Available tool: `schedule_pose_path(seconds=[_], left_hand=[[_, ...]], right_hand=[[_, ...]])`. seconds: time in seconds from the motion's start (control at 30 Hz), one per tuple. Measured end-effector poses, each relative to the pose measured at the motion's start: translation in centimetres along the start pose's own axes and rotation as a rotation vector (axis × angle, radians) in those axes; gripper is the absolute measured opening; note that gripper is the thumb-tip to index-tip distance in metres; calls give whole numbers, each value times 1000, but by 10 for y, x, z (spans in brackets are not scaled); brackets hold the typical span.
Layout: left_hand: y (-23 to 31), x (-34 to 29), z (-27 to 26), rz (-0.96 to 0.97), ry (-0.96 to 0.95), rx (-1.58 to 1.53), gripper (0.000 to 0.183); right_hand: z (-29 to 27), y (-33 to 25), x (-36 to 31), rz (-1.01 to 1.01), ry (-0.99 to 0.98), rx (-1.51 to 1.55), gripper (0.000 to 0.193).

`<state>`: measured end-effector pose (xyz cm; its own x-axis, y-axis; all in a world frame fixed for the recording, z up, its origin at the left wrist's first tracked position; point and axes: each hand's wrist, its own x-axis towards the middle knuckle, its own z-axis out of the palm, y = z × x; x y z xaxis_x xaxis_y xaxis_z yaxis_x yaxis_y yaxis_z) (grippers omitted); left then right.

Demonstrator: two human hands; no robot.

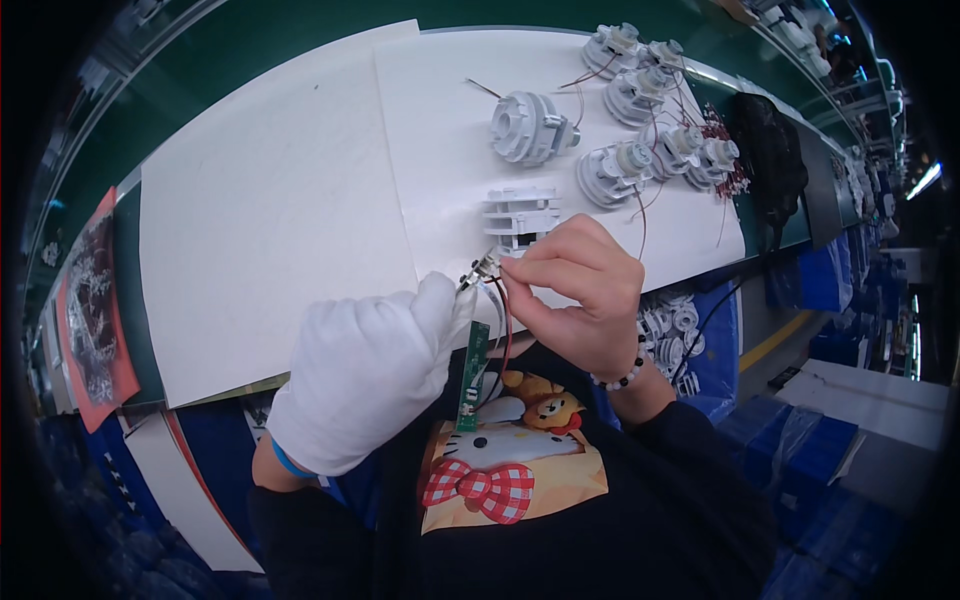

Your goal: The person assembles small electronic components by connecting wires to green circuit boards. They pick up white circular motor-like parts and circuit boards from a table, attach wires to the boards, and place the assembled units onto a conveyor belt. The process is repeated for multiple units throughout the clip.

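2 hands at work: my gloved left hand (372,362) and bare right hand (578,285) pinch a small wired part (484,269) near the white housing (520,212); I'm probably fitting it, so the next move wants steady alignment.

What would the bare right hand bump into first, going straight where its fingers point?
First the small metal part it seems to touch; beyond that, probably the gloved left hand, though depth is unclear.

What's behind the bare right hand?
A white slotted plastic part on the white sheet. The right hand covers its lower-right corner, so that can't be seen.
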<state>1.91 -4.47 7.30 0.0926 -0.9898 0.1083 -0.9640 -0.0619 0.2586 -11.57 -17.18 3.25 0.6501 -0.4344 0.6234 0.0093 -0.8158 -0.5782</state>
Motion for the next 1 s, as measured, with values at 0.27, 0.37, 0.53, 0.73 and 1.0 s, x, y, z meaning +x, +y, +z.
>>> schedule_pose_path(seconds=[0.27, 0.37, 0.53, 0.73, 1.0], left_hand=[[0, 1, -1, -6, -20, -36, 9], [-2, 0, -1, -14, -22, -48, 10], [-2, -1, -1, 6, -26, -53, 10], [-3, -2, -3, 28, -60, -62, 10], [-3, -5, -10, 166, -150, -88, 13]], right_hand=[[-2, 0, 2, -14, -50, 5, 15], [-2, 2, 2, 1, -85, 33, 16], [-9, 9, 1, 90, -167, 203, 15], [-8, 13, 4, 316, -204, 407, 16], [-9, 22, -1, 221, -333, 652, 12]])
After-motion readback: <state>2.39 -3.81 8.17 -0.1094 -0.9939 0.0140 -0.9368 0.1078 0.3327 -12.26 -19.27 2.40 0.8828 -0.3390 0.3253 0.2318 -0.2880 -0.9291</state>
